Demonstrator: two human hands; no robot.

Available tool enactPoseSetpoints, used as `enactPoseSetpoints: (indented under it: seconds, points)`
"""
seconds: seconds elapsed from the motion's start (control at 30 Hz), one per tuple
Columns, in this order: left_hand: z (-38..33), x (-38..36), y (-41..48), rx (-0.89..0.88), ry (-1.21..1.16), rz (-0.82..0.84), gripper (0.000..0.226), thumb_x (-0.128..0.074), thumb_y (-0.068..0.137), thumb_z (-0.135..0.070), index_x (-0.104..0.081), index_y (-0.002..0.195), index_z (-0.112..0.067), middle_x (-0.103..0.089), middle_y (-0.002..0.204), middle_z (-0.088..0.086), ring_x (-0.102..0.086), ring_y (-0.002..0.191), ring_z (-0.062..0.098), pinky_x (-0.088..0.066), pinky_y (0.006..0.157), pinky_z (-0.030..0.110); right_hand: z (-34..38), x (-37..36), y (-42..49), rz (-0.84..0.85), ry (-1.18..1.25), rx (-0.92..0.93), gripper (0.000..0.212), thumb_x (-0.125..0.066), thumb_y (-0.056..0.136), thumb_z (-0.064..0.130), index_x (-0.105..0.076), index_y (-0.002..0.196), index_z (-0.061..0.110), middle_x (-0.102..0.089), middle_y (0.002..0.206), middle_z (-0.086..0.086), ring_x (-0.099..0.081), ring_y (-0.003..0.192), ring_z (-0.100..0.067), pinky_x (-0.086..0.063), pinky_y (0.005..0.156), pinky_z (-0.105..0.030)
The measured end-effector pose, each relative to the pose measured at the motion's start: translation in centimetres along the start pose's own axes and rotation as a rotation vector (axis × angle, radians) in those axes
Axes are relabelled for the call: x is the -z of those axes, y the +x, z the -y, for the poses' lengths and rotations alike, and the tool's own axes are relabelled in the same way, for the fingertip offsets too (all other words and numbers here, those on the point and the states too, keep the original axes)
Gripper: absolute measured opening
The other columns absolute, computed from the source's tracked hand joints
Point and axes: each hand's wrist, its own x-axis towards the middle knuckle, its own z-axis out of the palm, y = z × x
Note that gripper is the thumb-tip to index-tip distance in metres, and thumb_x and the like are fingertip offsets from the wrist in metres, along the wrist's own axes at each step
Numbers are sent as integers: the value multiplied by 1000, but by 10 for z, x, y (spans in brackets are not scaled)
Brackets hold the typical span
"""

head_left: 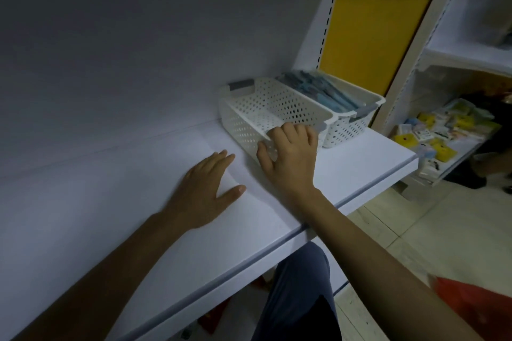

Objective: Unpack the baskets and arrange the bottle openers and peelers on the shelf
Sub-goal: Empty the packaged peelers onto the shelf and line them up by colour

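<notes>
Two white perforated baskets stand side by side at the right end of the white shelf (110, 202). The nearer basket (257, 108) looks empty inside. The farther basket (352, 124) holds several blue and grey packaged utensils (321, 88). My right hand (291, 152) grips the near end rim of the nearer basket, fingers curled over its edge and thumb against its side. My left hand (205, 191) lies flat on the shelf, fingers straight, a little left of that basket and holding nothing.
A white back panel rises behind the shelf. A slotted upright (329, 8) stands right of the baskets, with a yellow panel (371, 39) beyond. Another rack at the right holds small yellow and white packets (440, 130). A person's legs show at the far right.
</notes>
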Motion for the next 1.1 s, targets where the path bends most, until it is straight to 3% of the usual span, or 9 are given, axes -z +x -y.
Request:
enactPoseSetpoints:
  seconds: [0.13, 0.3, 0.37, 0.43, 0.53, 0.67, 0.87, 1.03, 1.1]
  points:
    - [-25, 12, 26, 17, -156, -219, 62, -46, 94, -44, -33, 144, -9, -31, 153, 8, -28, 140, 21, -20, 111, 25, -15, 10, 7, 110, 169, 78, 33, -52, 90, 37, -68, 90, 8, -63, 87, -7, -54, 83, -22, -38, 77, -35]
    - [-71, 28, 83, -276, 24, -327, 53, -30, 94, -45, -58, 124, -11, -54, 136, 7, -44, 129, 22, -28, 109, 39, -56, 27, 27, -40, 283, -127, 32, -42, 96, 29, -65, 97, 6, -63, 100, -10, -52, 96, -20, -38, 82, -32]
    - [-82, 28, 99, -320, 29, -214, 52, -27, 93, -48, -66, 107, -16, -67, 112, 3, -56, 105, 17, -36, 95, 34, -79, 30, 34, -54, 221, -229, 28, -45, 96, 24, -64, 99, 4, -63, 103, -13, -54, 98, -26, -40, 81, -35]
    - [-85, 22, 108, -264, 41, -104, 51, -25, 91, -54, -64, 80, -23, -66, 77, 0, -55, 72, 14, -35, 66, 26, -103, 32, 40, 10, 136, -295, 27, -46, 94, 24, -63, 97, 4, -64, 103, -14, -55, 96, -28, -38, 80, -34]
    - [-81, 13, 108, -239, 100, -181, 49, -22, 87, -57, -51, 59, -30, -54, 53, -4, -44, 50, 14, -24, 47, 22, -133, 31, 47, 137, 89, -232, 34, -43, 93, 29, -67, 87, 6, -67, 92, -12, -52, 84, -24, -30, 73, -30]
    - [-75, 16, 105, -271, 36, -218, 40, -24, 82, -50, -39, 50, -33, -52, 47, -6, -42, 45, 12, -21, 47, 20, -143, 19, 53, 168, 101, -165, 45, -39, 93, 35, -69, 76, 5, -70, 81, -11, -51, 74, -22, -37, 65, -32]
    - [-68, 17, 101, -304, 55, -259, 36, -31, 83, -43, -26, 48, -39, -43, 44, -9, -41, 42, 12, -24, 47, 17, -146, 1, 50, -15, 113, -144, 49, -38, 93, 36, -68, 67, 7, -68, 68, -8, -52, 63, -21, -41, 65, -34]
    - [-67, 17, 103, -289, 62, -222, 37, -26, 78, -45, -37, 51, -22, -51, 46, 0, -48, 45, 21, -32, 48, 26, -150, -5, 71, -119, 134, -314, 40, -53, 86, 21, -65, 52, 4, -60, 48, -6, -44, 43, -16, -38, 54, -29]
    - [-67, 18, 103, -290, 54, -195, 35, -25, 75, -44, -36, 51, -22, -54, 48, 1, -49, 46, 21, -31, 48, 25, -151, 0, 86, -211, 147, -309, 42, -50, 86, 20, -56, 46, 7, -50, 42, -2, -37, 39, -16, -28, 51, -24]
